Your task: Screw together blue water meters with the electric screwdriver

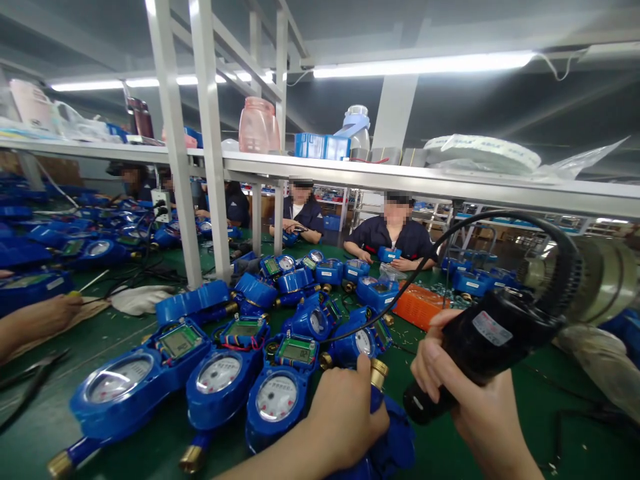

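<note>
My right hand [470, 393] is wrapped round a black electric screwdriver [493, 343], whose cable loops up and to the right. Its tip points down towards a blue water meter [387, 440] at the front edge of the green table [500, 440]. My left hand [345, 417] lies closed over that meter, just below its brass fitting [379, 372]. A row of three blue meters [220, 390] with round dials and small displays lies to the left of my hands.
Several more blue meters are heaped in the middle of the table, beside an orange box [419, 305]. People sit working across the table. Another person's hand [47, 317] rests at the left edge. White uprights [193, 167] carry a cluttered shelf. Pliers [30, 380] lie at front left.
</note>
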The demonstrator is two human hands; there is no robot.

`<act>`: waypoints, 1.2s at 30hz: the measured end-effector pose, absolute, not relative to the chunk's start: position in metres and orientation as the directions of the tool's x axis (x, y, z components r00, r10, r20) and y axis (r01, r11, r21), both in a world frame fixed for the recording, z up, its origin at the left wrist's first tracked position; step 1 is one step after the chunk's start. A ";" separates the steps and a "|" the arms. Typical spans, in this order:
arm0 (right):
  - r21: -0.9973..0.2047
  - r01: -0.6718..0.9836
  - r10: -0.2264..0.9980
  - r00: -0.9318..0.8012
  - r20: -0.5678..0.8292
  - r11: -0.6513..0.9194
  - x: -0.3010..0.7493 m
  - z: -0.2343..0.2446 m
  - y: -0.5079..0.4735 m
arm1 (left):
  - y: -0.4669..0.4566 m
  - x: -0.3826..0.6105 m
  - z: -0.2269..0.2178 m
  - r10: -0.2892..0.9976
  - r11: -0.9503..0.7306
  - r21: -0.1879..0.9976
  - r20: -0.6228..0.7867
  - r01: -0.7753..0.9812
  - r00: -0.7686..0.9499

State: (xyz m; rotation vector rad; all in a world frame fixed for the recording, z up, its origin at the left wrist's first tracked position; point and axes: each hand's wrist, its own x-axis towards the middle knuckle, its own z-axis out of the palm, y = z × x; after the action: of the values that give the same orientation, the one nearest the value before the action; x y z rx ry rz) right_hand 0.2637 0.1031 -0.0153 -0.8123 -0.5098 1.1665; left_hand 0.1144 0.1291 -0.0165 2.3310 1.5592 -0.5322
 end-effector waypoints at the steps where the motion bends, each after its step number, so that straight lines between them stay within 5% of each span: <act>1: -0.783 -0.599 0.942 0.332 -0.054 0.166 0.264 -0.016 0.103 | 0.129 0.114 -0.016 0.819 -0.374 0.031 -0.458 0.927 0.346; 20: -0.761 -0.616 0.933 0.358 -0.037 0.206 0.268 -0.020 0.107 | 0.130 0.117 -0.014 0.815 -0.379 -0.014 -0.479 0.925 0.326; 36: -0.743 -0.605 0.950 0.281 0.135 0.285 0.274 -0.037 0.108 | 0.127 0.113 -0.022 0.814 -0.467 -0.139 -0.453 0.873 0.364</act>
State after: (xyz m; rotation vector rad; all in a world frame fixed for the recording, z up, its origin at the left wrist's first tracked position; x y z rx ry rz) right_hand 0.2742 0.1084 -0.0367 -0.6392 -0.6464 1.1428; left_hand 0.1130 0.1266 -0.0216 2.4882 1.5487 -0.7129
